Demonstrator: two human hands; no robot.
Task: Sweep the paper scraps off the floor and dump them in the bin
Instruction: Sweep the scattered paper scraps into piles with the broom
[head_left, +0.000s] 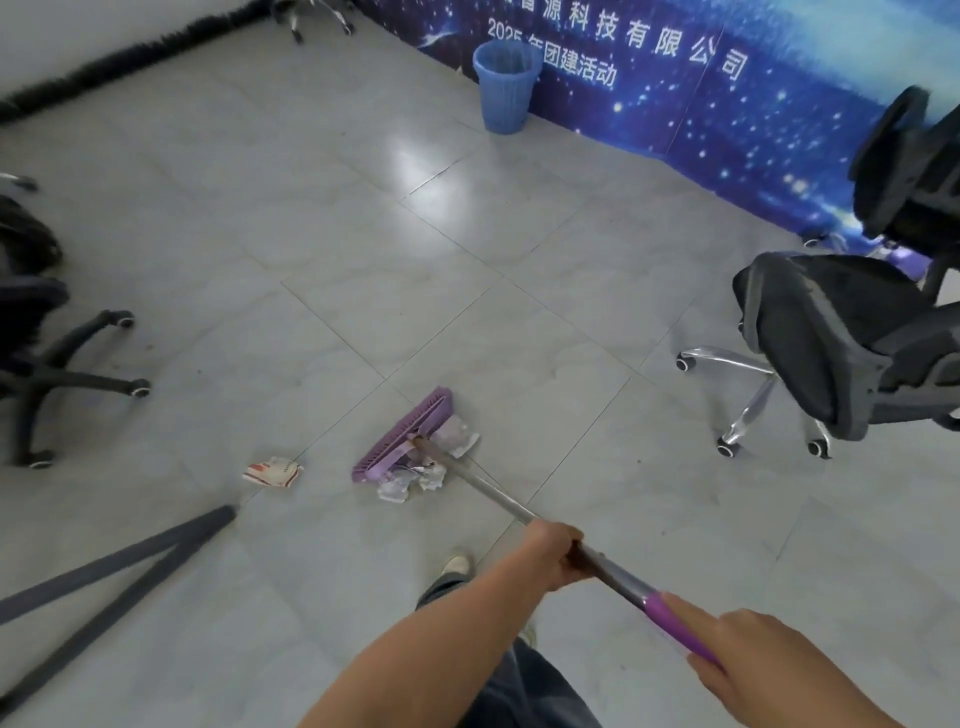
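Our right hand (753, 660) sits nearest, low on the right, seemingly wrapped round the purple grip of the broom handle (493, 491), its fingers partly hidden. Just beyond, our left hand (550, 556) clasps the metal shaft. Farther out the purple broom head (405, 434) rests against crumpled paper scraps (410, 480), with one red-and-white scrap (272, 472) apart to its left. Far off, the blue bin (505, 85) stands against the starry banner (727, 114).

Tiled floor (467, 234) — paper scraps (272, 472), broom head (402, 434), bin (505, 88)
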